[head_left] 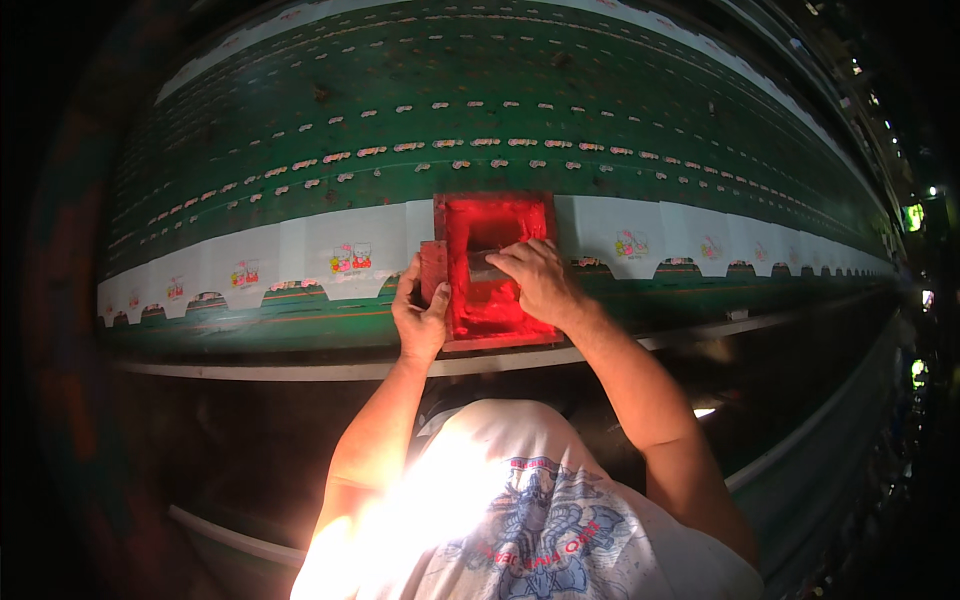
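Observation:
A screen printing frame (549,225) smeared with bright red ink stands on the near edge of the long green table, over a row of white fabric pieces (385,232). My left hand (422,318) grips a reddish block (433,266) at the frame's left side, thumb on the near face and fingers round its outer edge. Inside the frame, my right hand (543,283) is closed on a squeegee (484,267), whose blade crosses the red ink. The fingers partly cover the squeegee's right end, and its lower edge cannot be made out.
Small coloured cartoon prints (351,257) show on the fabric pieces to both sides. Rows of small printed marks run along the green table (400,70). A pale rail (290,372) borders its near side, close to my body. More white fabric lies along the far edge.

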A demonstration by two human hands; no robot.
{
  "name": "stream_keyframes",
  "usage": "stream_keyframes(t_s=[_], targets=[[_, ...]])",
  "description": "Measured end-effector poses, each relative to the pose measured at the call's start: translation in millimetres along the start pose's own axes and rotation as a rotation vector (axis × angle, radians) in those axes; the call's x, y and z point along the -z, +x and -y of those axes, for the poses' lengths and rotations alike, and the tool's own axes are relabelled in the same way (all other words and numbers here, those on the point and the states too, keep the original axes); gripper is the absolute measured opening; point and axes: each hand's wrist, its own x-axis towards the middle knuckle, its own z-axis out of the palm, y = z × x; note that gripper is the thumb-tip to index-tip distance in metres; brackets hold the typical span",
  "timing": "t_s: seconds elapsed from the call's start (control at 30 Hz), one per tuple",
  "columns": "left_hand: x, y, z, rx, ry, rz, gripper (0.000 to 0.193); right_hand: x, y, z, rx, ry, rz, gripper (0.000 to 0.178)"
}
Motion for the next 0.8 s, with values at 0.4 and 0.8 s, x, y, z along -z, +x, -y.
stream_keyframes(t_s=[0.4, 0.8], targets=[[-2.8, -0.7, 2.2, -0.037, 0.025, -0.009, 0.073, -4.6, -70.5, 64.6, -0.023, -0.003, 0.017, 0.067], [-19.1, -1.2, -8.2, -0.061, 0.244, -0.085, 0.091, 8.4, -111.6, 63.1, -0.158, 0.2, -0.177, 0.053]])
